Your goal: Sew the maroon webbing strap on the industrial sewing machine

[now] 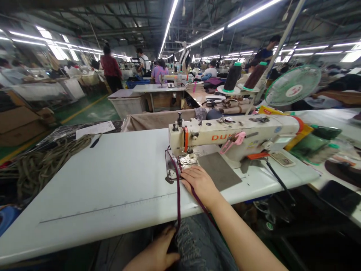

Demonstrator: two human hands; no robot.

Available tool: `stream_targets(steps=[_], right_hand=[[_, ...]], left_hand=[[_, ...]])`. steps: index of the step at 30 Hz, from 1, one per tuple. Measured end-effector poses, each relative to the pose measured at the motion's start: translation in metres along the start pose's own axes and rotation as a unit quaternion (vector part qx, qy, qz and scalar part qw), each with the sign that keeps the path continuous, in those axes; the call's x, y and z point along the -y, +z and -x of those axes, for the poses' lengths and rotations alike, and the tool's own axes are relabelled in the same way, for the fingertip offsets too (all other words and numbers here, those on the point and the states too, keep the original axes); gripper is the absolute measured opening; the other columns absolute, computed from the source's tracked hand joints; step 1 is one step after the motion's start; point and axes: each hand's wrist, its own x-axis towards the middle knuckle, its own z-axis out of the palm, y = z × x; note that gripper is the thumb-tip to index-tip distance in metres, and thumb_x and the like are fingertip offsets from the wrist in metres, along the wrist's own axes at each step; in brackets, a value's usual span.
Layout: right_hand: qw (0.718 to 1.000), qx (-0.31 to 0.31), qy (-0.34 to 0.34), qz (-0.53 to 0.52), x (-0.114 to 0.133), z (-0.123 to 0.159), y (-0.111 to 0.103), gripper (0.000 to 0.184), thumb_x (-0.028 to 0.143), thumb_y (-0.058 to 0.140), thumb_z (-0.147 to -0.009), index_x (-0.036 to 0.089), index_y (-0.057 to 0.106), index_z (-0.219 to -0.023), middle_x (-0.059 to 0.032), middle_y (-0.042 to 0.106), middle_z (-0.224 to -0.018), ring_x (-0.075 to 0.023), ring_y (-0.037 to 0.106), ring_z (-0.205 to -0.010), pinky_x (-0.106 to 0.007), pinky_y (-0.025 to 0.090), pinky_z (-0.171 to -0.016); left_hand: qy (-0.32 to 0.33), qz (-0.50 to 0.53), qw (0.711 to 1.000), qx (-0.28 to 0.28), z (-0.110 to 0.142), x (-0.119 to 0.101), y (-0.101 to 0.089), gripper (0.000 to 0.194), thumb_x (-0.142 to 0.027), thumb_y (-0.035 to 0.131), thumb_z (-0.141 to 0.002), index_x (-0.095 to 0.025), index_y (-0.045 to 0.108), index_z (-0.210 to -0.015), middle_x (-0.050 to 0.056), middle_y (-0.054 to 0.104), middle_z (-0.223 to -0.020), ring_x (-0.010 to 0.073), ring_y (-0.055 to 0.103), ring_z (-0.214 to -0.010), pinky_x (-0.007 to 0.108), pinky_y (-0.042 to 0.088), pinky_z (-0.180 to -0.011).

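A narrow maroon fabric strip [178,195] runs from the needle area of a white sewing machine [234,130] over the table's front edge. My right hand [199,182] lies on the table just in front of the presser foot, its fingers together on a length of the strip. That length comes out under the palm and trails along my wrist. Below the table edge, my left hand [162,246] is at the other length of strip, which runs in at its fingers; part of this grip is hidden in shadow.
The white sewing table [113,177] has a printed ruler line. Olive fabric strips [47,162] are heaped at left, beside a paper sheet [94,129]. Thread cones [233,77] and a green fan [293,86] stand behind the machine. A phone-like dark object [340,195] lies at right. People work farther back.
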Motion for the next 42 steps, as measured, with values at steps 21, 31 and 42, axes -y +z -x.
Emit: stream_targets(steps=[21,31,42], right_hand=[[1.0,0.001,-0.01,-0.02,0.0,-0.001,-0.005,0.026,0.033,0.057,-0.11,0.02,0.073,-0.127,-0.0096,0.078,-0.127,-0.0224,0.072,-0.119,-0.046,0.049,-0.116],[1.0,0.003,-0.009,-0.024,0.0,-0.002,-0.006,0.026,0.03,0.057,-0.11,0.018,0.073,-0.126,-0.0099,0.079,-0.127,-0.0221,0.073,-0.119,-0.045,0.049,-0.116],[0.999,0.014,-0.013,-0.038,-0.004,0.0,-0.003,0.026,0.027,0.055,-0.109,0.019,0.073,-0.126,-0.0108,0.078,-0.129,-0.0235,0.072,-0.12,-0.047,0.048,-0.117]], left_hand=[[-0.055,-0.111,0.992,0.009,0.001,-0.035,-0.013,0.076,-0.035,0.068,-0.09,-0.006,0.05,-0.158,0.025,0.048,-0.164,0.0419,0.047,-0.151,0.053,0.035,-0.129],[0.13,0.158,0.976,-0.076,0.009,-0.103,-0.036,0.029,-0.034,0.052,-0.101,-0.017,0.074,-0.111,0.008,0.076,-0.096,0.0206,0.072,-0.082,0.031,0.057,-0.077],[0.152,-0.158,0.894,-0.392,-0.043,-0.149,-0.051,0.008,-0.012,0.073,-0.091,-0.02,0.07,-0.09,0.004,0.071,-0.094,0.0261,0.065,-0.096,0.041,0.051,-0.092]])
